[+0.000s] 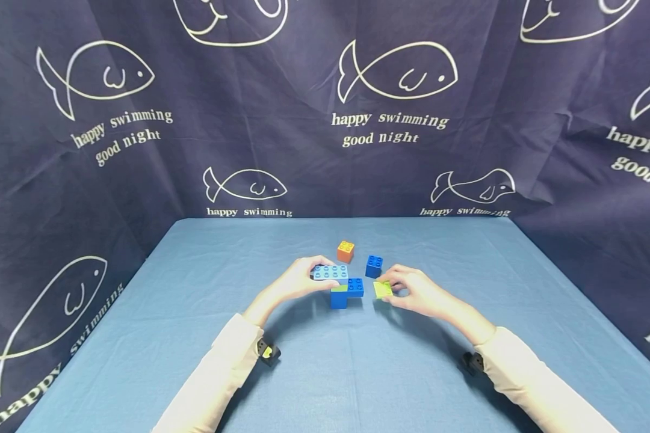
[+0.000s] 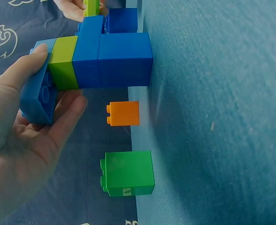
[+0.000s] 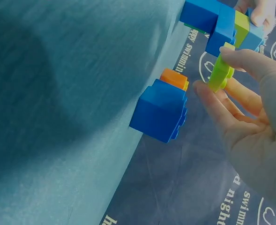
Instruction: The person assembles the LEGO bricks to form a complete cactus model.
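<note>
My left hand [image 1: 299, 281] grips a stack of toy building bricks by its light blue top brick [image 1: 330, 272], thumb on the near side. Below that brick sit a lime green brick [image 2: 63, 63], a blue brick [image 1: 355, 287] jutting out to the right, and another blue brick [image 1: 338, 299] at the bottom. Between thumb and fingers, my right hand [image 1: 419, 291] pinches a thin lime green brick [image 3: 221, 70], just right of the jutting blue brick. In the right wrist view its studs face the palm side.
Beyond the right hand, a loose blue brick [image 1: 374, 266] stands on the blue-covered table [image 1: 325, 373]. An orange brick [image 1: 345, 251] is farther back. The left wrist view also shows a green brick [image 2: 128, 173], hidden in the head view. A dark printed curtain [image 1: 314, 150] surrounds the table.
</note>
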`<state>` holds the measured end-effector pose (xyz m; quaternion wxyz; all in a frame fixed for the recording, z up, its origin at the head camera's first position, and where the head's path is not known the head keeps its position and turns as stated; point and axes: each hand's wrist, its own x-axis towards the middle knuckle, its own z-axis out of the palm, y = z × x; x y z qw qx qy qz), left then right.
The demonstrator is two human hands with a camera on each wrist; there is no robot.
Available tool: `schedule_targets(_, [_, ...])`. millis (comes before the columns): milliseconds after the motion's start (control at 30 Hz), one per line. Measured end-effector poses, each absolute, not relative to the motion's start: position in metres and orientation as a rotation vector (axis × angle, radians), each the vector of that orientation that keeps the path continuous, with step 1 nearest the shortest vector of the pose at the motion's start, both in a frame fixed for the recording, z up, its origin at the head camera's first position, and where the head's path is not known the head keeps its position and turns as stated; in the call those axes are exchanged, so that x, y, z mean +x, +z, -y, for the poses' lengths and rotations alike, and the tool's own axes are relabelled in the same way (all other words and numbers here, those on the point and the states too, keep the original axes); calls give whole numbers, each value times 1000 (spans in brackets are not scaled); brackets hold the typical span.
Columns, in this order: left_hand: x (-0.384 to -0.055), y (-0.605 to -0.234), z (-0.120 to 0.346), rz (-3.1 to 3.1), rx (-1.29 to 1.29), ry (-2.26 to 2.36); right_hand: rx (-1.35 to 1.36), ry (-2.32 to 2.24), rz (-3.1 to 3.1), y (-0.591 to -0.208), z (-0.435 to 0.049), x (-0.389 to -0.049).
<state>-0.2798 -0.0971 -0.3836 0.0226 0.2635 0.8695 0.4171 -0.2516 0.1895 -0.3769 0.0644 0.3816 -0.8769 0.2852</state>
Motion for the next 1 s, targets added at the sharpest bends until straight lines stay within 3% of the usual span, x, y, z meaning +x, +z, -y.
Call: schedule_targets(1000, [-281,-385,98,-2673,840,1336,1220,867,2544,-372,-159,-261])
